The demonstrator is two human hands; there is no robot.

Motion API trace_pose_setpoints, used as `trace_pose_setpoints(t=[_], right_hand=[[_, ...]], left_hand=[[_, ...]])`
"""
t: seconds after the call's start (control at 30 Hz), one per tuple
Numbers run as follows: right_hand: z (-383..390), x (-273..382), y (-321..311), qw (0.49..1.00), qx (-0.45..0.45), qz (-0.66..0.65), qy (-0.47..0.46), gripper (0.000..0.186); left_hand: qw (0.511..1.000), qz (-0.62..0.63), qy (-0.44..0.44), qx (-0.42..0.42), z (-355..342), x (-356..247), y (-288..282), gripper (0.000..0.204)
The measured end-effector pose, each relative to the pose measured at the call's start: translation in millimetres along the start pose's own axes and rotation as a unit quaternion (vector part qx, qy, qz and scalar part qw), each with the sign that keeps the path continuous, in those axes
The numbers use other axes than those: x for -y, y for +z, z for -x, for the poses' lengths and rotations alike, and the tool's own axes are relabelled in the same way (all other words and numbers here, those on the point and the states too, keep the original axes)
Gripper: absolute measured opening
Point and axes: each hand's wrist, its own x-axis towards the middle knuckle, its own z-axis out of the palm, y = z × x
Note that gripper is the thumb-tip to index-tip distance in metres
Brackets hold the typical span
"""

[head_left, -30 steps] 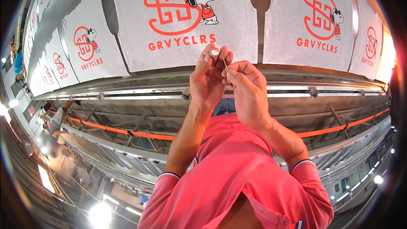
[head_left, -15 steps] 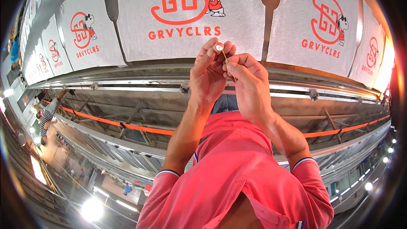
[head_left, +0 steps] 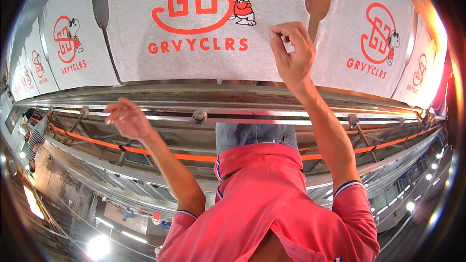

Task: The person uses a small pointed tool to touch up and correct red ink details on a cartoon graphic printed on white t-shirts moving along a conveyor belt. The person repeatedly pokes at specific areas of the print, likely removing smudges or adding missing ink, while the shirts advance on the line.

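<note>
The right hand (head_left: 291, 56), fingers pinched at the lower edge of the grey printed shirt (head_left: 204, 24), risks tugging the cloth askew on its pallet, while the left hand (head_left: 127, 118), loose and empty, hovers beside the metal rail (head_left: 242, 111).

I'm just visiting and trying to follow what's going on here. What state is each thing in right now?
Right hand: raised over the cloth, fingers pinched together; anything between them is too small to see.
Left hand: loosely open, holding nothing, over the metal rail.
Middle grey cloth panel: spread flat, printed in orange.
Right grey cloth panel: spread flat, printed, set apart by a narrow gap.
</note>
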Motion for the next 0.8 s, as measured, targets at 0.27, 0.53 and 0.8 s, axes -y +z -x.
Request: trace_pose_setpoints(t=[0.27, 0.53, 0.8], right_hand=[[-6, -24, 22, 0.987, 0.007, 0.115, -0.108, 0.019], [-7, -25, 25, 0.983, 0.017, 0.139, -0.117, 0.018], [-8, -24, 25, 0.982, 0.018, 0.147, -0.118, 0.018]], left_hand=[[0.989, -0.019, 0.099, 0.11, -6, -41, -33, 0.022], [0.99, 0.025, 0.076, 0.116, -6, -49, -39, 0.017], [0.99, 0.01, 0.061, 0.129, -8, -48, -38, 0.018]])
